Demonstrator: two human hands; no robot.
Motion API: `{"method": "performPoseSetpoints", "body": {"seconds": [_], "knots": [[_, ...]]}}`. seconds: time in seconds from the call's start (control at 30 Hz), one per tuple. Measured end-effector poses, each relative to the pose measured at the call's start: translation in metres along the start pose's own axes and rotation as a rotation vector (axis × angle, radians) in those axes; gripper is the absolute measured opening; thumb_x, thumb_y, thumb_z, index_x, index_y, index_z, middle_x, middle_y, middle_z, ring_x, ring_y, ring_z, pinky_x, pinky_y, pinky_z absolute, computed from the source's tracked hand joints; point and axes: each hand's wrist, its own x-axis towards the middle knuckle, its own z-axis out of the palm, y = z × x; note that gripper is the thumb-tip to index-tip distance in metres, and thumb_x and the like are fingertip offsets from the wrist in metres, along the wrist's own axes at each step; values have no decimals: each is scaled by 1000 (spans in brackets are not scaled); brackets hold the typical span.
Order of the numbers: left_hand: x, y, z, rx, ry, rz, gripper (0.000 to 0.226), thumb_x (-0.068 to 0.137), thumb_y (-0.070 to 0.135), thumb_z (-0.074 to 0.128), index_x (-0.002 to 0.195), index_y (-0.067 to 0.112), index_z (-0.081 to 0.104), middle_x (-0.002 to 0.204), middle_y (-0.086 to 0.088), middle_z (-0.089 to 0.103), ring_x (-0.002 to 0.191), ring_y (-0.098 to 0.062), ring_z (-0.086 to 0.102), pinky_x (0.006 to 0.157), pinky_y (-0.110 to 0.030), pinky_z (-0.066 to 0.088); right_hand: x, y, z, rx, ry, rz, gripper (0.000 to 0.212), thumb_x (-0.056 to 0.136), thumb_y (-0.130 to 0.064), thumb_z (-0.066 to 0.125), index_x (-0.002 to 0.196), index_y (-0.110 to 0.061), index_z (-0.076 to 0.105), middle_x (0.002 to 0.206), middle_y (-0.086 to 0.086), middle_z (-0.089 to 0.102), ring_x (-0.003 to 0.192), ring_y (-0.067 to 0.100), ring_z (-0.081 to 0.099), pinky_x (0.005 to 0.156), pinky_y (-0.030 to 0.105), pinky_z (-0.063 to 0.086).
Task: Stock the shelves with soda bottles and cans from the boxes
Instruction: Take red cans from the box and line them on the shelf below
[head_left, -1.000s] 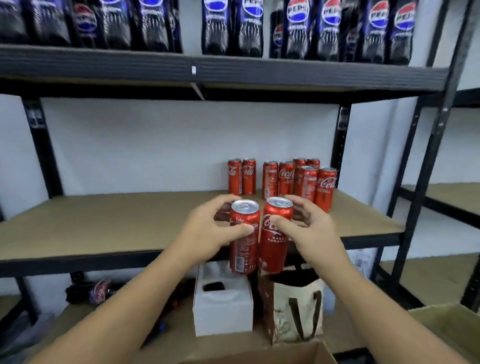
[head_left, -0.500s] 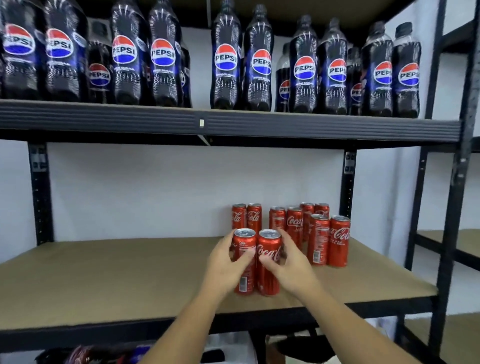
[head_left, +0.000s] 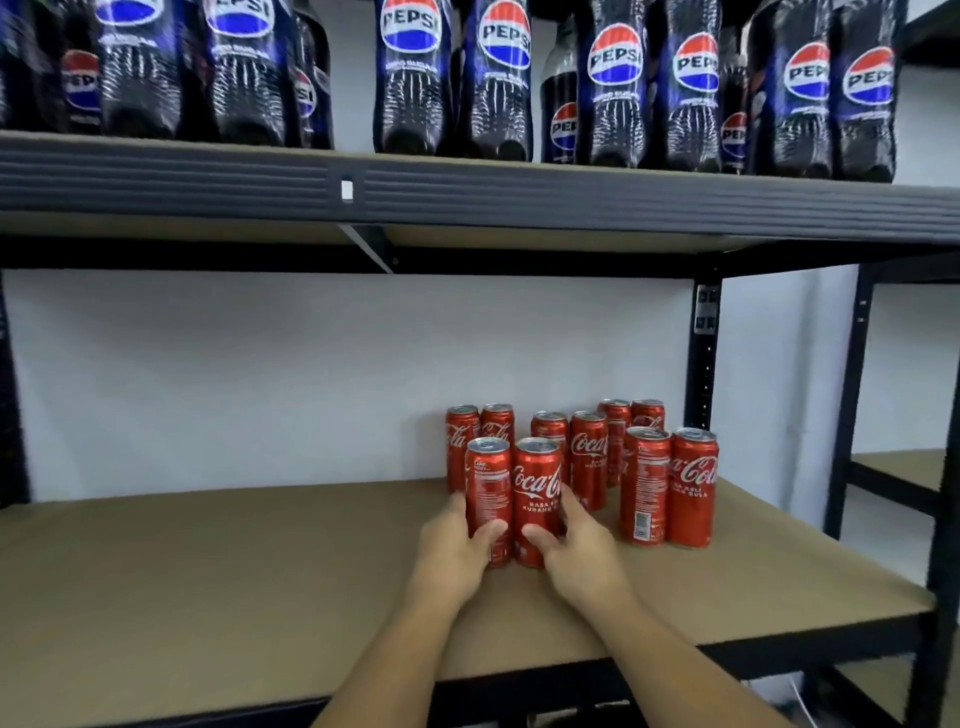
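Head view: two Coca-Cola cans (head_left: 511, 501) are being set on the middle shelf (head_left: 208, 571), left hand (head_left: 457, 551) and right hand (head_left: 576, 545) each closed around one; eight cans (head_left: 644, 483) already placed, much shelf left unfilled.

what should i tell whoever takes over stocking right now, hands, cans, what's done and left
Left hand: gripping the left front can.
Right hand: gripping the right front can.
Both cans stand on the middle shelf, beside eight cans already placed.
Top shelf holds bottles.
Left: release both, fetch more; the left part of the shelf is bare. Boxes not in view.
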Motion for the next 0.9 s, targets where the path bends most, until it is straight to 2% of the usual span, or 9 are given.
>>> {"method": "performPoseSetpoints", "body": {"seconds": [0.13,0.27,0.37,0.47,0.6,0.9], "knots": [[9,-10,12,55,5,-12,44,96,41,66,134,20,59,125,-4,69,111,-21,64,96,-32,50,9,10,5,-49,10,52,63,97,-20,67,153,-23,40,139,-1,61,128,17,56,104,24,39],[9,-17,13,16,22,30,44,97,37,66,137,22,55,124,1,69,109,-16,64,91,-27,47,9,16,6,-78,10,53,65,97,-10,64,155,-23,38,142,0,58,133,18,52,110,28,38],[8,-18,15,16,23,48,46,99,33,64,142,22,51,127,3,67,113,-15,64,94,-27,47,10,18,6,-89,12,68,66,97,-5,60,155,-25,37,144,-1,56,136,19,50,113,31,37],[10,-21,15,26,35,30,42,100,28,63,141,22,52,130,2,67,117,-17,63,101,-33,49,11,20,8,-75,20,76,63,95,-3,61,152,-25,42,143,-2,58,136,19,50,114,33,37],[11,-23,16,43,38,30,37,101,24,62,137,22,55,129,3,67,118,-16,63,102,-35,50,12,23,8,-57,23,86,59,95,-4,63,148,-24,48,140,-3,60,134,18,52,114,35,40],[9,-22,16,67,35,38,36,100,24,64,135,24,60,128,5,68,114,-13,64,102,-34,52,15,25,10,-28,35,106,59,95,-16,68,151,-18,46,144,-1,58,135,19,52,115,43,42]]}}
